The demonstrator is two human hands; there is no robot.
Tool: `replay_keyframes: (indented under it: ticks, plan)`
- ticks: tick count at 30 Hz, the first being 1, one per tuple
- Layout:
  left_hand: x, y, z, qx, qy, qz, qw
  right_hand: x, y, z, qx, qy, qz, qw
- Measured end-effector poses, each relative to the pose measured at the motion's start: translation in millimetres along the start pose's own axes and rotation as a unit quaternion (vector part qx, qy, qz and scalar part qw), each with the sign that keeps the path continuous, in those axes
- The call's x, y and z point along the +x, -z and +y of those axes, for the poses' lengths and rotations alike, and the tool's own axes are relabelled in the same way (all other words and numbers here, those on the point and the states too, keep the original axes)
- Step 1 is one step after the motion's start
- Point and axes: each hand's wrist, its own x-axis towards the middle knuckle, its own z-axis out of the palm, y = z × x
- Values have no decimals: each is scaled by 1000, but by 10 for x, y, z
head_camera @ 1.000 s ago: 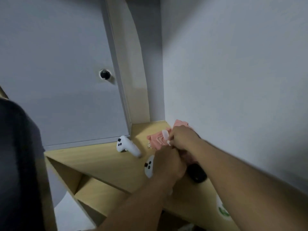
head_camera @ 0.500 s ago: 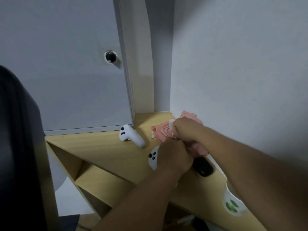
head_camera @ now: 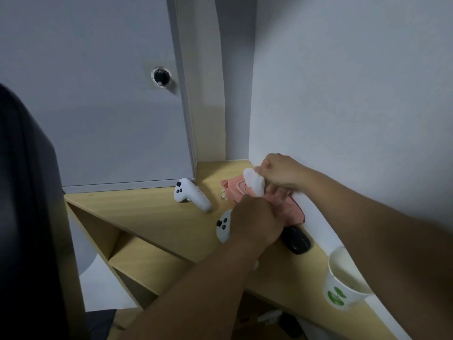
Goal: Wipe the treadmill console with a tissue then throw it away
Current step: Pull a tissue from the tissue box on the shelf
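Note:
A pink tissue pack lies on the wooden shelf top against the white wall. My right hand pinches a white tissue and holds it raised a little above the pack's opening. My left hand is curled on the pack's near side and holds it down. The treadmill console is not in view.
Two white controllers lie on the shelf: one left of the pack, another partly under my left hand. A black mouse sits by the wall. A paper cup stands at the right. A grey cabinet door rises behind.
My right hand has lifted up and away from the pack, drawing the white tissue further out. My left hand stayed on the pack. The camera shifted slightly.

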Motion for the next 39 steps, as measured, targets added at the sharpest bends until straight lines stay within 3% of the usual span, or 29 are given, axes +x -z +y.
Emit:
replay_keyframes:
  ticks: [3, 5, 10, 13, 15, 17, 19, 22, 24, 28, 32, 35, 37, 39]
  plan:
    - [12, 16, 0, 4, 14, -8, 1000, 28, -49, 9, -116, 5, -11, 993]
    - [10, 31, 9, 0, 20, -12, 1000, 81, -59, 24, -141, 30, 50, 988]
    - [32, 85, 32, -39, 15, -25, 999, 93, 6, 11, -19, 33, 137, 990]
    - [110, 143, 60, -56, 73, 1, 996, 80, 21, 5, 67, 23, 165, 984]
    - [191, 243, 86, -137, 135, 48, 980, 63, 20, -15, 171, 17, 171, 970]
    - [299, 350, 97, -231, 176, 114, 950, 45, 12, -43, 250, 5, 166, 954]
    - [422, 408, 84, -271, 163, 158, 935, 49, 18, -42, 304, -25, 139, 942]
    - [628, 486, 40, -271, 98, 125, 949, 89, 32, 0, 410, -70, 104, 903]
    - [774, 587, -3, -210, 84, 97, 969, 127, 53, 46, 449, -77, 94, 885]
    - [907, 790, 41, -141, 97, 110, 979, 71, 113, 50, 379, -63, 35, 923]
    - [1020, 1052, 182, -191, 76, 143, 968, 32, 41, 36, 254, 13, 180, 950]
    - [978, 1316, 342, -227, 69, 153, 959, -129, 96, -118, 110, 44, 350, 929]
    - [890, 1516, 464, -247, 55, 167, 953, -305, 294, -283, 177, 56, 374, 909]
    - [780, 1760, 653, -262, 29, 181, 948, -564, 536, -496, 291, 78, 329, 895]
